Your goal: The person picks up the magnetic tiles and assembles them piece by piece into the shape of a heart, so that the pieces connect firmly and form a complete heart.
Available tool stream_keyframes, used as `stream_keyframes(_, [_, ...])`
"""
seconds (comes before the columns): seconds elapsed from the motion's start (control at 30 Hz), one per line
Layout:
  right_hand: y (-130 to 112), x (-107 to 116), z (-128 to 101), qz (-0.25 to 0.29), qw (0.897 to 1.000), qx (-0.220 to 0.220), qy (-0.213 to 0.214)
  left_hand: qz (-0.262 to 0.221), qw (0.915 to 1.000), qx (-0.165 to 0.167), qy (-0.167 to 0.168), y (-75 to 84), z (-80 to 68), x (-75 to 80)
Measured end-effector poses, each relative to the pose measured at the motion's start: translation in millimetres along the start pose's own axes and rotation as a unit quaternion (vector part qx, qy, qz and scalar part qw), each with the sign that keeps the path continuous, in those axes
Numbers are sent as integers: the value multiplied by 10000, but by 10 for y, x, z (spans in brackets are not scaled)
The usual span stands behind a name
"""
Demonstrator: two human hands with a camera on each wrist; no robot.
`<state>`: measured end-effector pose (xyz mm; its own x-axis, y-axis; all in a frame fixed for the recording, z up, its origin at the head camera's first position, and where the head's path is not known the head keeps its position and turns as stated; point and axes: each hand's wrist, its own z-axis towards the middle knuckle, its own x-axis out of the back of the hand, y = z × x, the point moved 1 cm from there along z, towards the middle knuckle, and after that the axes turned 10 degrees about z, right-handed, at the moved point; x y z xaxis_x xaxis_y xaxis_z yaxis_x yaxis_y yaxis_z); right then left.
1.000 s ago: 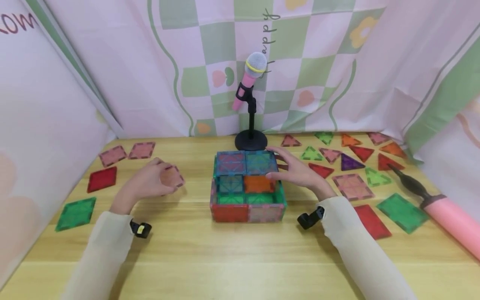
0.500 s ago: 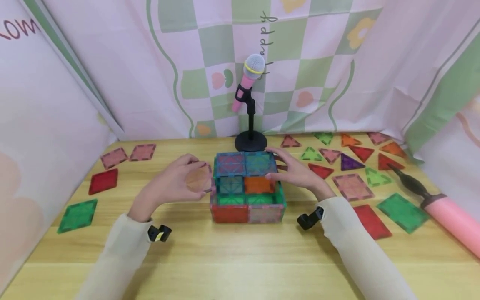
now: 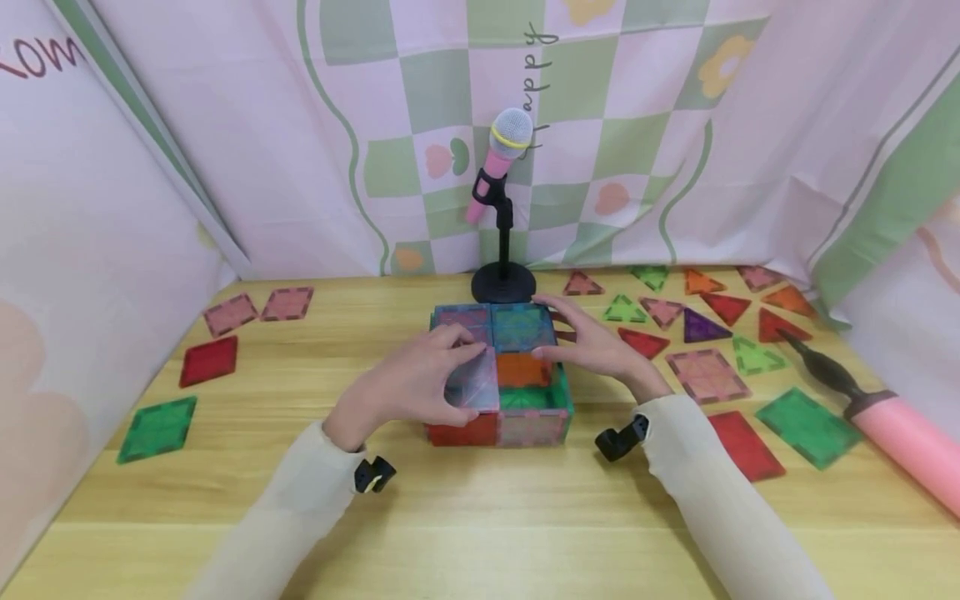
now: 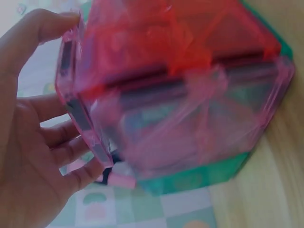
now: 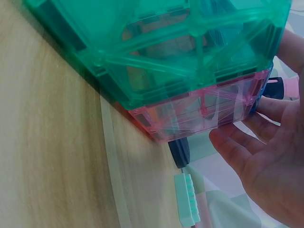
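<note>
A box of see-through magnetic tiles (image 3: 534,427) stands mid-table in the head view, with red and pink front walls and a green right wall. Blue tiles (image 3: 525,327) cover its back half. My left hand (image 3: 416,379) pinches a clear pink square magnetic tile (image 3: 480,379) between thumb and fingers over the box's front left opening. In the left wrist view the tile (image 4: 81,116) is seen edge-on, close along the box's top edge. My right hand (image 3: 600,342) holds the box's back right corner, fingertips at the back wall (image 5: 204,107) in the right wrist view.
Behind the box stands a pink microphone (image 3: 501,154) on a black stand. Loose triangle tiles (image 3: 705,325) and larger tiles (image 3: 808,427) lie right, beside a pink pump-like tube (image 3: 911,442). Several flat tiles (image 3: 208,360) lie left. Curtains (image 3: 300,167) enclose the table.
My left hand has carried the pink tile rightward from the table's left side to above the box's front left opening. The right hand has stayed at the back right corner.
</note>
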<state>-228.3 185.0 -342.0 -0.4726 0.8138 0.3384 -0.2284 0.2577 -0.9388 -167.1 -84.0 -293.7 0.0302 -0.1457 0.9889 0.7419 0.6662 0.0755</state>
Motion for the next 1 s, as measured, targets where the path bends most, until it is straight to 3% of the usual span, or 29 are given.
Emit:
stream_keyframes(0.23, [1, -1, 8, -10, 10000, -24, -22, -222, 9997, 92, -25, -10, 11, -68])
stream_keyframes(0.57, [-8, 3, -8, -51, 10000, -70, -3, -727, 9967, 272, 219, -118, -148, -208])
stream_keyframes(0.87, [-6, 15, 0, -28, 10000, -47, -31, -783, 9952, -151, 571, -108, -175, -208])
stream_keyframes(1.0, [3, 9, 18, -6, 10000, -48, -49, -1012, 9940, -332, 245, -62, -172, -167])
